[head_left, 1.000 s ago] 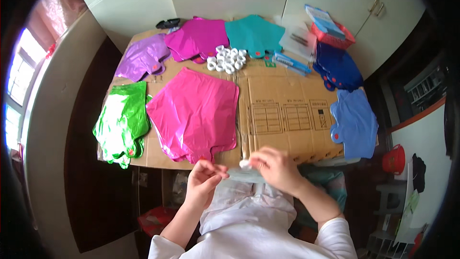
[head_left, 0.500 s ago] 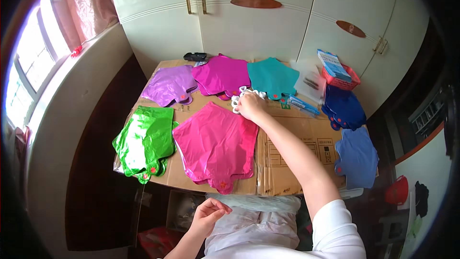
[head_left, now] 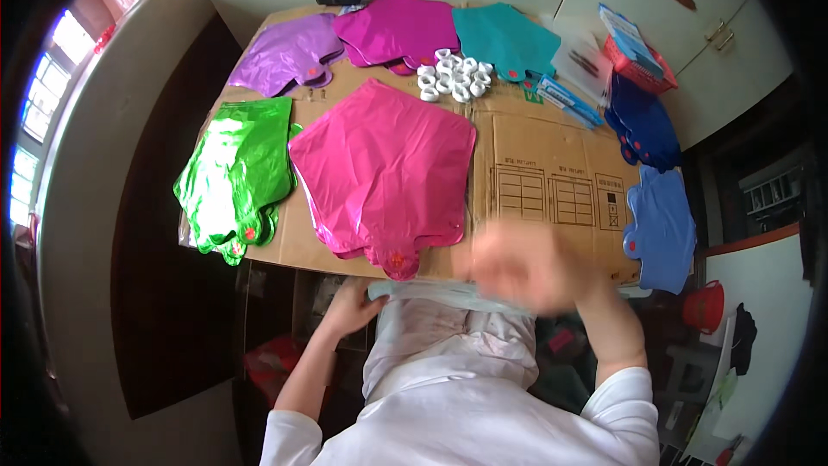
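At the left corner of a clear plastic bag (head_left: 448,295) lying over my lap, my left hand (head_left: 347,307) is closed on its edge, just below the table's front edge. My right hand (head_left: 522,266), smeared by motion, hovers over the front edge of the cardboard, right of a stack of pink foil balloons (head_left: 384,168). Whether its fingers hold anything cannot be made out. The pink stack lies flat, its red-marked tab toward me. Behind it sits a cluster of small white rings (head_left: 454,76), untouched by either hand.
Cardboard (head_left: 539,134) covers the table. Around it lie flat balloon stacks: green (head_left: 233,173), lilac (head_left: 289,52), magenta (head_left: 397,30), teal (head_left: 504,39), dark blue (head_left: 642,125) and light blue (head_left: 664,229). A blue packet (head_left: 567,102) and a red basket (head_left: 642,69) are at the right.
My right hand has left the white rings and come back toward me. My left hand has moved to the plastic bag's corner. The view has tipped downward.
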### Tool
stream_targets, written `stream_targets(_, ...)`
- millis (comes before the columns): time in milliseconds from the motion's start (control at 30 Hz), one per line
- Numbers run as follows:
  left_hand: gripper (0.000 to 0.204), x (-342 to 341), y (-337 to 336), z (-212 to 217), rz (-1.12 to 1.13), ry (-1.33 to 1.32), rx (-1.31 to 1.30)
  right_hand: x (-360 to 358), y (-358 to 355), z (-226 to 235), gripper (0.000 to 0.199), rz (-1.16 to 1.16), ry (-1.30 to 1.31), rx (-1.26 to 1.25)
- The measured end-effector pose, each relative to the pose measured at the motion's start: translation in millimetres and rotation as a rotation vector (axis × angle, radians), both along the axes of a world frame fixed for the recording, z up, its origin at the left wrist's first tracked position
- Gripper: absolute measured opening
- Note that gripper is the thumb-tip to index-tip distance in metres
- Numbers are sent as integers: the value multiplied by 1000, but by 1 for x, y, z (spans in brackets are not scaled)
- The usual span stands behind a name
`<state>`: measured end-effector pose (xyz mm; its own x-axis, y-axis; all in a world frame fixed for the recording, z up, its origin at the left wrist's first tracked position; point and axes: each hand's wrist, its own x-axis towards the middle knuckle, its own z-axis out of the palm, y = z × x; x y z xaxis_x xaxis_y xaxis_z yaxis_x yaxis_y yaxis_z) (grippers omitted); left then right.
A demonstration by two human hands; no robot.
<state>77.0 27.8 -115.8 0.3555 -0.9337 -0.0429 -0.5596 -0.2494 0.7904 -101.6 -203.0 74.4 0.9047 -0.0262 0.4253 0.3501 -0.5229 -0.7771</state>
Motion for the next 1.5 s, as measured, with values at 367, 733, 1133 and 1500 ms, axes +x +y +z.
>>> stream_targets(367, 24, 45, -43, -153, -364, 111, 777, -141, 29, -202, 87, -607, 864, -413)
stream_targets(733, 50, 15, 29, 8, -267, -163, 552, -144, 8, -244, 48, -451, 830, -283)
stream_targets(1133, 38, 6, 22, -78, -5, -632, 269, -139, 67, -201, 55, -391, 735, -351)
stream_targets(1500, 22, -49, -37, -33, -71, -246, 46, -99, 78, -189, 43, -417, 410, -320)
